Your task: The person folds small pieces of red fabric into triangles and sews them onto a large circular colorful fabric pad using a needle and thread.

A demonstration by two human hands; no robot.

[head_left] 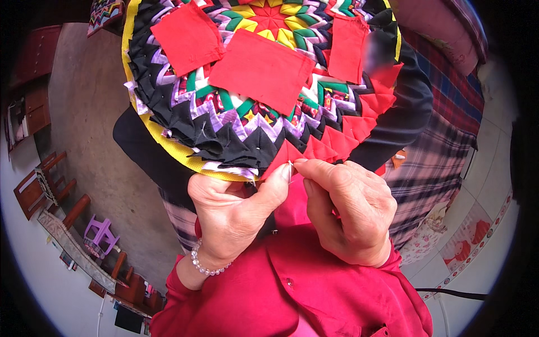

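A round patchwork mat (247, 123) of folded fabric points lies across my lap, with black, lilac, green and red rings and a yellow edge band (185, 160). Three loose red cloth pieces (261, 70) rest on top of it. My left hand (236, 208) grips the mat's near rim, thumb on top beside a red folded point (285, 154); its other fingertips are hidden underneath. Close against that thumb, my right hand (351, 208) is closed in a pinch at the same red point. Whatever is between its fingertips is too small to make out.
Plaid cloth (432, 174) covers the seat around my legs. On the floor to the left stand a small purple stool (101, 233) and wooden furniture (31, 194). A black cable (452, 293) runs at the lower right.
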